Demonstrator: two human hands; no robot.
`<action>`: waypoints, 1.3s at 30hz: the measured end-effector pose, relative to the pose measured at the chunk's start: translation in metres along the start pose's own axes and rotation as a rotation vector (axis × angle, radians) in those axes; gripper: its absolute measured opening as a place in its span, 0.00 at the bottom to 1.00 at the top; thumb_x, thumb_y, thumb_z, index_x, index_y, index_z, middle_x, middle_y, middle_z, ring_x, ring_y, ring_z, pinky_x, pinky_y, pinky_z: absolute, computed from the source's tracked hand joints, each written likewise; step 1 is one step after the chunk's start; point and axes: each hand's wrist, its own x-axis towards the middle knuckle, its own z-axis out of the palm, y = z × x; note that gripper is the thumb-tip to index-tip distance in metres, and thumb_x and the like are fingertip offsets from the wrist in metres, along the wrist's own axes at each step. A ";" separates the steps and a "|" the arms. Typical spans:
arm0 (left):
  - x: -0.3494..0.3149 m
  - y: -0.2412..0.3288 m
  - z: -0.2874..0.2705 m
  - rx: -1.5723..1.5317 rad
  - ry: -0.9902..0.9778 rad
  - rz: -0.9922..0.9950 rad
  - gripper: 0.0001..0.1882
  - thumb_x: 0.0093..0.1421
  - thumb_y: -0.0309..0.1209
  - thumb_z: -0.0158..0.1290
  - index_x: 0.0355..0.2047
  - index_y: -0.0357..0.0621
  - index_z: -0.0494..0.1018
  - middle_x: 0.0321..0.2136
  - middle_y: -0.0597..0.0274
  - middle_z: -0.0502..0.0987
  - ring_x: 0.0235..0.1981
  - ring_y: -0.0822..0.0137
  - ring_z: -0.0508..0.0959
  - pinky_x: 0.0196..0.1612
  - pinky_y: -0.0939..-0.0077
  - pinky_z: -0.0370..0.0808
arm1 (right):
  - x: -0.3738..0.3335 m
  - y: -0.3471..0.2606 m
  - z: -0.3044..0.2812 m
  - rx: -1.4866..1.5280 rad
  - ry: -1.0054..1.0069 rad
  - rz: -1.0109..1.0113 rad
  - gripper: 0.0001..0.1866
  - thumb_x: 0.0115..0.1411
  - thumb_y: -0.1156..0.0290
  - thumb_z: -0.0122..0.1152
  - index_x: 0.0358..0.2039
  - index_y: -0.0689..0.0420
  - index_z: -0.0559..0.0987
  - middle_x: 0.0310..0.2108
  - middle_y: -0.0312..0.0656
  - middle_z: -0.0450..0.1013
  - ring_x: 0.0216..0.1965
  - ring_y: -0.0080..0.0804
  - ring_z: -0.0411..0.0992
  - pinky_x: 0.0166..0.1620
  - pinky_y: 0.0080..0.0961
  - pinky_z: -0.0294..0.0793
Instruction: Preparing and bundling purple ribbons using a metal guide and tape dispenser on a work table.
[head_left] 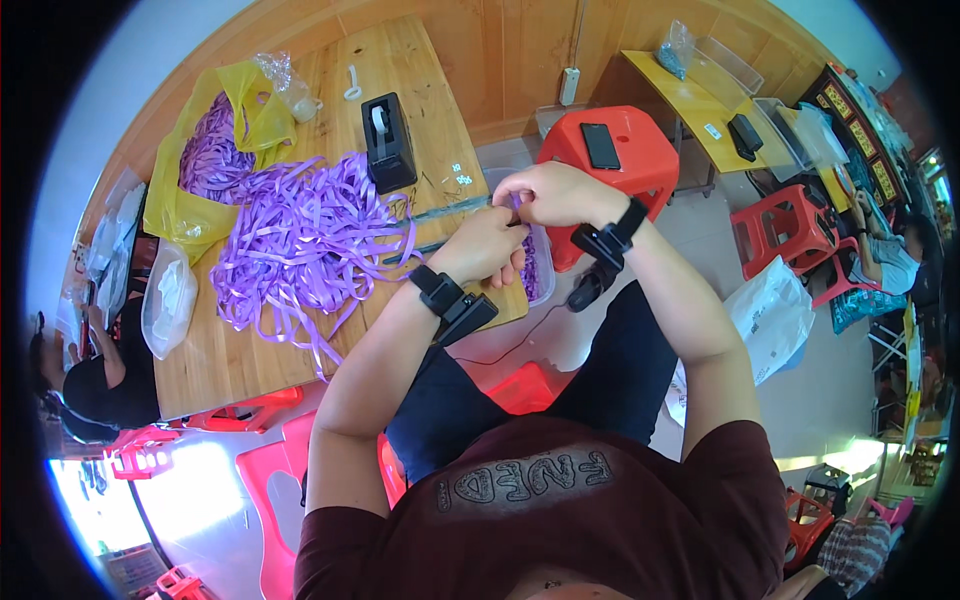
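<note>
My left hand (pixel 485 247) and my right hand (pixel 563 194) meet at the table's right edge, fingers bent and pinched close together. A bit of purple ribbon (pixel 516 202) shows between their fingertips; most of it is hidden by the fingers. Just below them is a clear plastic box (pixel 545 262) with small purple pieces inside, partly covered by my left hand. To the left, a big loose heap of shiny purple ribbons (pixel 300 240) spreads over the wooden table (pixel 230 370), some strands trailing toward my left wrist.
A black tape dispenser (pixel 388 145) stands beyond the heap. A yellow bag (pixel 165 205) holds more ribbons. On a red stool (pixel 640 150) at the right lies a black phone (pixel 601 146). A white bag (pixel 775 320) rests on the floor. Other people sit at both sides.
</note>
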 end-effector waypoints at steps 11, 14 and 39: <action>-0.011 0.012 0.006 0.153 0.045 -0.015 0.14 0.69 0.34 0.41 0.43 0.33 0.66 0.20 0.60 0.74 0.12 0.69 0.74 0.13 0.72 0.68 | 0.025 -0.007 -0.029 -0.146 -0.338 0.106 0.13 0.48 0.79 0.56 0.36 0.56 0.82 0.28 0.42 0.78 0.29 0.33 0.76 0.32 0.30 0.74; -0.012 0.012 0.006 0.144 0.054 -0.008 0.15 0.69 0.35 0.41 0.46 0.34 0.66 0.22 0.60 0.74 0.13 0.69 0.74 0.13 0.73 0.68 | 0.024 0.010 -0.029 -0.053 -0.255 -0.050 0.09 0.49 0.77 0.60 0.32 0.57 0.82 0.27 0.40 0.78 0.29 0.31 0.76 0.33 0.27 0.74; -0.005 0.009 0.003 0.087 0.035 -0.013 0.23 0.69 0.36 0.43 0.60 0.35 0.62 0.20 0.65 0.73 0.13 0.73 0.73 0.12 0.78 0.66 | -0.011 0.037 0.029 0.664 0.088 0.395 0.17 0.62 0.57 0.63 0.34 0.61 0.82 0.27 0.33 0.76 0.30 0.20 0.74 0.33 0.20 0.73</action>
